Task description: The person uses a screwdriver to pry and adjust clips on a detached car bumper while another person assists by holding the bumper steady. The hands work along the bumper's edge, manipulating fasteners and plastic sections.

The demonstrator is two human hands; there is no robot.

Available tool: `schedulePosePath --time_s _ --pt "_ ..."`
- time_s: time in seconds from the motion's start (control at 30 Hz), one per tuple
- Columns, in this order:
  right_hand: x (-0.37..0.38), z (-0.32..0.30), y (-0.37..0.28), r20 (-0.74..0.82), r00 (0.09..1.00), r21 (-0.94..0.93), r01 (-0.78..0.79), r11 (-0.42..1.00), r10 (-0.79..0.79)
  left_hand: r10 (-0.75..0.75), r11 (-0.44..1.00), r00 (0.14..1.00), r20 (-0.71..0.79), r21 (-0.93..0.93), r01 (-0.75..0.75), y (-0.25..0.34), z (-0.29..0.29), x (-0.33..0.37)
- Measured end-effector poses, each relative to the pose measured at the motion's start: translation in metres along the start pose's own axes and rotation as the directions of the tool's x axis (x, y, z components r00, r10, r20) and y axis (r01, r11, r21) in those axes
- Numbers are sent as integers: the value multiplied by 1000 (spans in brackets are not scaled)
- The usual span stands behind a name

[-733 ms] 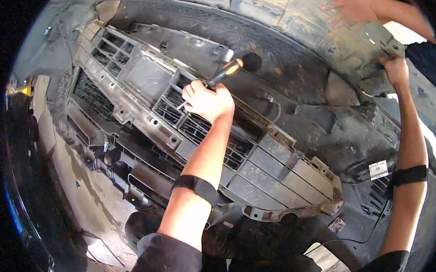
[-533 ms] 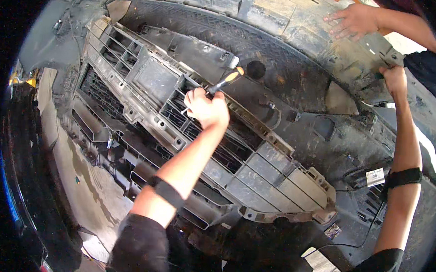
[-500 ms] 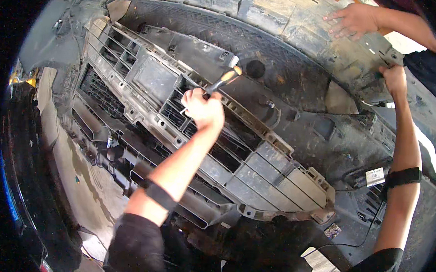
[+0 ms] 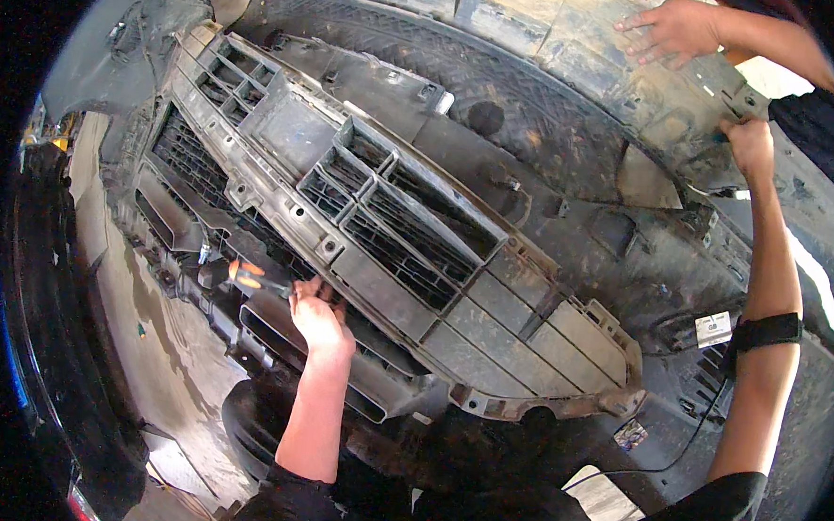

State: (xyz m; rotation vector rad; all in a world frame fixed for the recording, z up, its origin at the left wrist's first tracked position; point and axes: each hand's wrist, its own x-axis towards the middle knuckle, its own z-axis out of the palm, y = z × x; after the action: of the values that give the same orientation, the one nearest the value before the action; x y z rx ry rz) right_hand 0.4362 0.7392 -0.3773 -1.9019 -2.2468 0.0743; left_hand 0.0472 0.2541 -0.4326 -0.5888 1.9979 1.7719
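Note:
A dirty car bumper cover (image 4: 530, 87) lies before me, inner side up, with a dusty slatted grille (image 4: 381, 223) running diagonally across its middle. At the grille's lower edge is my left hand (image 4: 320, 320), closed round a screwdriver (image 4: 248, 273). The orange and black handle sticks out leftward past my fingers, while its tip is hidden. Far to the right, my right hand (image 4: 751, 148) is curled round an edge of the bumper cover; what its fingertips touch is partly hidden.
Another person's hand (image 4: 676, 33) rests flat on the bumper cover at the top right. A white label (image 4: 713, 329) and a black cable (image 4: 685, 463) lie near my right forearm. Dark glossy bodywork (image 4: 50, 336) stands at the left, beside the stained floor (image 4: 171, 361).
My left hand has moved down and left from the grille's upper edge to its lower edge, with the screwdriver's handle swinging to point left. My right hand has stayed put.

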Motion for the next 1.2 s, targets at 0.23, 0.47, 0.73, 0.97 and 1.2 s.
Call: schedulePosePath --time_s 0.23,0.47,0.73,0.97,1.2 --pt "2 1 5 29 1000 -22 -3 1000 4 -126 982 885 448 -68 174 -16 5 7" --pt "-4 0 5 -30 1000 41 7 999 -5 -236 953 820 522 -43 301 -48 19 24" --pt "-3 -1 -1 -41 998 -48 -54 997 52 -167 895 886 433 -311 320 -93 44 38" --pt "-9 -6 -3 -25 999 -6 -23 1000 23 -170 918 896 409 -264 295 -113 56 15" --pt "1 1 3 -55 998 -21 -16 1000 15 -163 931 900 404 -238 275 -111 59 10"
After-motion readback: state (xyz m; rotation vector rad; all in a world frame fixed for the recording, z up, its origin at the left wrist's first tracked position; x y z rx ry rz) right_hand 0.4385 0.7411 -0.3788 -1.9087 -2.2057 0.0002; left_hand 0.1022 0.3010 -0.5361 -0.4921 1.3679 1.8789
